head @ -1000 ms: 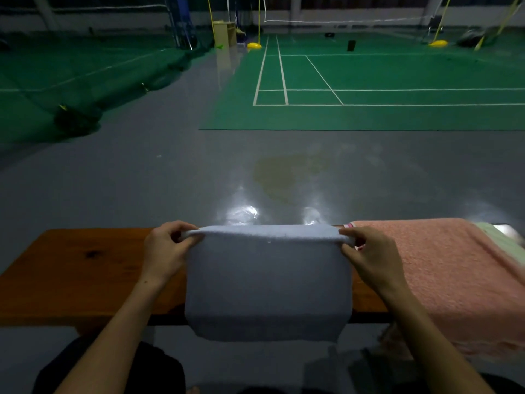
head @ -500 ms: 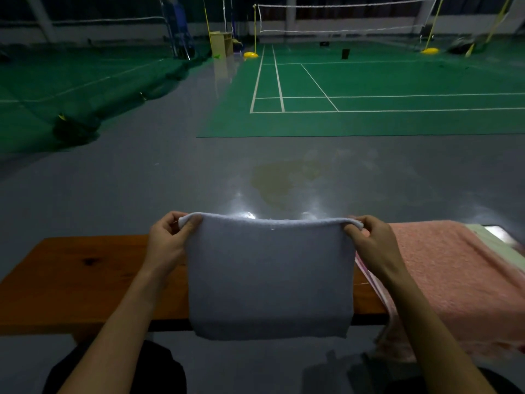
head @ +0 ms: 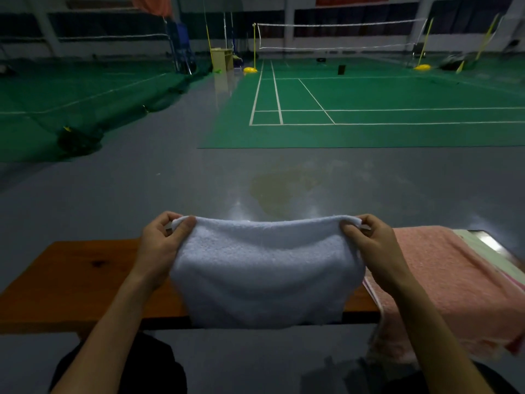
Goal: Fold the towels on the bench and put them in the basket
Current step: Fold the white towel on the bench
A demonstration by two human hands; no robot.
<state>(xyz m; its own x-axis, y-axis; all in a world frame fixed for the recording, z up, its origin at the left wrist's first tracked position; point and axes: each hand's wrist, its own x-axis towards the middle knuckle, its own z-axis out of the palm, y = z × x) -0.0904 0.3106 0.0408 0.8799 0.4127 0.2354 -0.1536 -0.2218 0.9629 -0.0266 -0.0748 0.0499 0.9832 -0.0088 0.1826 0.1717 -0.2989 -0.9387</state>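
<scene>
Pale blue terry towel (head: 264,268) hangs above orange-brown wooden bench (head: 71,282) | left hand (head: 162,245) pinches top-left corner | right hand (head: 372,243) pinches top-right | pink terry towel (head: 454,285) draped on bench, right

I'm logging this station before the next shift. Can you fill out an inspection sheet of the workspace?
Surface: wooden bench, bare at its left end.
Job's things: white towel held up by its top corners; pink towel draped over the bench's right end; basket not in view.
Clutter: pale item beyond the pink towel, unclear.
Grippers: left hand and right hand each pinch a corner.
Cables: nothing seen.
Surroundings: grey floor, green court, net.
</scene>
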